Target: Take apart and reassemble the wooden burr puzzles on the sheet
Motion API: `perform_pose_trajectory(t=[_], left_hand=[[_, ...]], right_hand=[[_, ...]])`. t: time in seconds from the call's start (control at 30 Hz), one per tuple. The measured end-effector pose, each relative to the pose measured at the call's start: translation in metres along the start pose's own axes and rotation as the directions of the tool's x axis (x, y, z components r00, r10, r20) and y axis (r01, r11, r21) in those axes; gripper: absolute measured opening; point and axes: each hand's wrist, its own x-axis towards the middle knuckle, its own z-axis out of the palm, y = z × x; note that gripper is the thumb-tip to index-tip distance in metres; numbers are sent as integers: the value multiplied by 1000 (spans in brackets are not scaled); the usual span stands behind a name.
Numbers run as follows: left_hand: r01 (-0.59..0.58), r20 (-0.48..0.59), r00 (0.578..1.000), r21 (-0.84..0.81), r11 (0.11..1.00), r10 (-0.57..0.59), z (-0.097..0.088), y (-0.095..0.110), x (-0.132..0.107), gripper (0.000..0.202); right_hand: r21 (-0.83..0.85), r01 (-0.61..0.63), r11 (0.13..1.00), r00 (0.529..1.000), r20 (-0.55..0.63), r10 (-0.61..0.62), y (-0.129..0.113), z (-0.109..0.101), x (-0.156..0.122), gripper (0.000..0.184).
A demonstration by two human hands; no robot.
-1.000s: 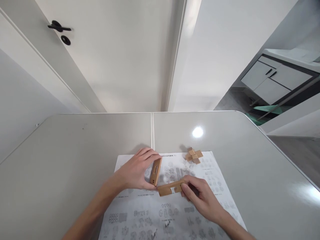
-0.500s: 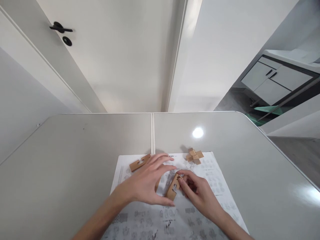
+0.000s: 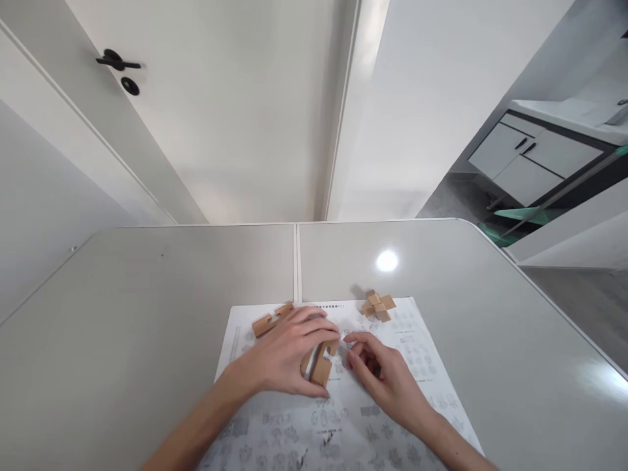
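Fingers of your left hand pinch a notched wooden block by its ends over the sheet, seemingly leaving its notch clear, while your right hand, just right, has fingers loosely parted

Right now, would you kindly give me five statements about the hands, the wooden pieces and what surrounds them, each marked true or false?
1. The left hand has a notched block between thumb and fingers. True.
2. The right hand grips the wooden cluster. False: the right hand is apart from the wooden cluster, and no piece shows between its thumb and index finger.
3. The wooden cluster rests near the far right corner of the printed sheet. True.
4. Another block stands fully in view. False: the left hand hides part of it.
5. The door handle is black. True.
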Motion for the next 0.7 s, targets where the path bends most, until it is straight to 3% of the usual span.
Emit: perform_pose_trajectory(t=[0.3, 0.7], left_hand=[[97, -14, 995, 22, 995, -97, -32, -19, -12, 69], [244, -61, 968, 7, 970, -243, -50, -42, -29, 70]], right_hand=[[-13, 6, 1000, 1000, 23, -6, 5, 0, -1, 28], [-28, 11, 1000, 999, 50, -9, 5, -3, -1, 27]])
